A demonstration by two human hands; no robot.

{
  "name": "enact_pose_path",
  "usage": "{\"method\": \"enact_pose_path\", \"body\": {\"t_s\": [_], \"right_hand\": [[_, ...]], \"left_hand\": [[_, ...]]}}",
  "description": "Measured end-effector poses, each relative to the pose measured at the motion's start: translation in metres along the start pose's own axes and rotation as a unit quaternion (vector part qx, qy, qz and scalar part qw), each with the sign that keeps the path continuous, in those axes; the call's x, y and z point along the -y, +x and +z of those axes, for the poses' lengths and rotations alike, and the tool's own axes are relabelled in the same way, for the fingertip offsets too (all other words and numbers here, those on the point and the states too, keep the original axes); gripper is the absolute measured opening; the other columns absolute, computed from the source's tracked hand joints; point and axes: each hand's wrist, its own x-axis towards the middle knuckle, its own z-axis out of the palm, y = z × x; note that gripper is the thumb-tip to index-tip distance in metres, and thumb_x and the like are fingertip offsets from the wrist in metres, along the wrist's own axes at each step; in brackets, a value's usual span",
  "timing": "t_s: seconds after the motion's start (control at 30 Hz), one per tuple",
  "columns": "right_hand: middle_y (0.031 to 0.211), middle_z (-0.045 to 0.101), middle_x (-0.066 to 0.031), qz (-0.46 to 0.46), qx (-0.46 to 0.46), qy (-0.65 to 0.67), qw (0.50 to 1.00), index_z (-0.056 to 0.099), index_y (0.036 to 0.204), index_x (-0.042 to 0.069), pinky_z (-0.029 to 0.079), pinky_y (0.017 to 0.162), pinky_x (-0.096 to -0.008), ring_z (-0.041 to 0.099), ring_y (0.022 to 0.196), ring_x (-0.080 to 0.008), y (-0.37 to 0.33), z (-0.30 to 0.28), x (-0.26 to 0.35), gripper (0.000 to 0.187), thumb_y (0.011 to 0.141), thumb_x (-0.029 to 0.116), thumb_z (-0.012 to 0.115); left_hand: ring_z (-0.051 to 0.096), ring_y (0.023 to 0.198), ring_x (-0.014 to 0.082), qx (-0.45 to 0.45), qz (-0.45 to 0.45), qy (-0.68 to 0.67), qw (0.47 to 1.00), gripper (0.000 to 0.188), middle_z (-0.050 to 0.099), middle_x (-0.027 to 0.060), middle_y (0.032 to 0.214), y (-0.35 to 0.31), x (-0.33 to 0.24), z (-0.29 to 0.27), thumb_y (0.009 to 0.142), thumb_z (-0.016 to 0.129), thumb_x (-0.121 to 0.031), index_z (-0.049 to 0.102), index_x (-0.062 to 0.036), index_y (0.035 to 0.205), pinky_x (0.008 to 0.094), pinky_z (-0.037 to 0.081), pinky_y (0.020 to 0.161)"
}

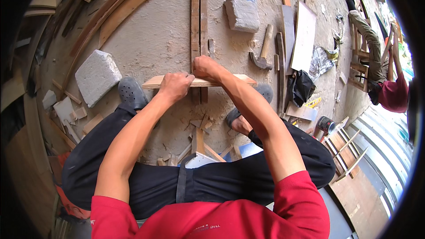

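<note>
A short, light wooden board (237,80) with slanted ends lies crosswise over a pair of long, narrow timber strips (195,17) on the ground. My left hand (175,85) is closed on the board, left of its middle. Just to the right and slightly farther off, my right hand (206,68) is curled over the strips at the board's far edge. Its fingers are closed, and what they hold is hidden. Beyond the board's right end, a claw hammer (266,44) with a wooden handle lies on the ground.
White blocks (97,77) (242,11) stand left and ahead. Planks (303,35), a black plastic bag (301,88) and a can (326,125) lie to the right. Wood offcuts (199,141) litter the ground between my legs. Another person (376,57) sits at far right.
</note>
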Motion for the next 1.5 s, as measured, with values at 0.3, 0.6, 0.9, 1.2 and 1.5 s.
{"method": "enact_pose_path", "body": {"t_s": [0.3,0.6,0.9,1.2,1.5], "right_hand": [[0.097,0.069,-0.0207,0.016,0.059,-0.048,0.997,0.075,0.088,0.006,0.056,0.079,-0.0402,0.068,0.092,-0.0336,0.018,0.008,-0.009,0.025,0.075,0.025,0.065],[0.095,0.069,-0.0205,-0.012,0.067,-0.046,0.997,0.073,0.085,0.003,0.054,0.075,-0.0428,0.067,0.087,-0.0354,0.013,0.037,-0.097,0.026,0.077,0.02,0.055],[0.071,0.064,-0.0101,-0.052,-0.056,0.216,0.974,0.065,0.075,0.007,0.044,0.063,-0.038,0.056,0.067,-0.0212,0.016,0.087,-0.153,0.017,0.079,0.022,0.058],[0.084,0.068,-0.0118,0.043,0.047,0.181,0.981,0.068,0.085,0.007,0.048,0.077,-0.0371,0.061,0.08,-0.022,0.035,0.095,-0.151,0.024,0.084,0.027,0.056],[0.103,0.069,-0.0182,0.008,0.051,0.12,0.992,0.074,0.096,0.005,0.052,0.082,-0.0423,0.066,0.096,-0.0364,0.022,0.066,-0.101,0.027,0.08,0.014,0.054]], "left_hand": [[0.067,0.079,0.0296,0.021,-0.012,0.015,1.0,0.031,0.065,0.0082,0.083,0.0,-0.002,-0.004,0.07,0.07,-0.011,0.065,-0.0123,0.1,0.0432,0.054,0.065],[0.067,0.08,0.03,0.035,-0.006,0.027,0.999,0.032,0.065,0.0083,0.084,0.003,-0.001,-0.007,0.07,0.071,-0.012,0.065,-0.013,0.102,0.0428,0.054,0.064],[0.068,0.076,0.0314,-0.005,0.009,0.002,1.0,0.007,0.066,0.0129,0.079,0.001,-0.001,-0.007,0.082,0.057,-0.011,0.063,-0.0073,0.085,0.0446,0.055,0.061],[0.068,0.076,0.0312,-0.007,0.006,0.012,1.0,0.007,0.066,0.0125,0.079,-0.001,-0.001,-0.007,0.082,0.057,-0.011,0.062,-0.0074,0.085,0.0443,0.055,0.06],[0.068,0.076,0.0304,-0.002,-0.001,0.014,1.0,0.006,0.066,0.012,0.079,-0.007,0.001,-0.006,0.081,0.058,-0.011,0.062,-0.008,0.085,0.0434,0.055,0.06]]}}
